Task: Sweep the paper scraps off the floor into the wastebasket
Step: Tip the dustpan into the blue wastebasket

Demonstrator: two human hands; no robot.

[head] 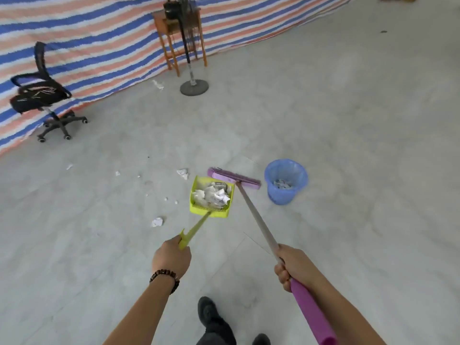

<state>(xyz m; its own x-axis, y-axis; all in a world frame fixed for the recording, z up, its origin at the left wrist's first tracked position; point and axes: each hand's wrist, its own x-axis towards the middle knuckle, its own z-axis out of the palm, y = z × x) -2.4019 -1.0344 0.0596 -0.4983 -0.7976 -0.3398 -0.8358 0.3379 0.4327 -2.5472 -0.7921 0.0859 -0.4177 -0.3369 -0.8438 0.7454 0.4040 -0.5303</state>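
Observation:
My left hand [171, 258] grips the handle of a yellow-green dustpan [196, 205], which is full of crumpled paper scraps [212, 195]. My right hand [290, 266] holds the broom's grey and purple handle [256, 217]. The purple broom head [232, 178] rests at the dustpan's far edge. A blue wastebasket [286, 181] with scraps inside stands just right of the broom head. Loose paper scraps lie on the floor: one crumpled piece [157, 222] left of the dustpan, another crumpled piece [183, 173] beyond it, and small bits [117, 173] further left.
A black office chair [42, 95] stands at the left by the striped tarp wall [99, 41]. A fan stand [194, 87] and a wooden table [179, 28] are at the back. My dark shoes [207, 312] are on the grey floor below.

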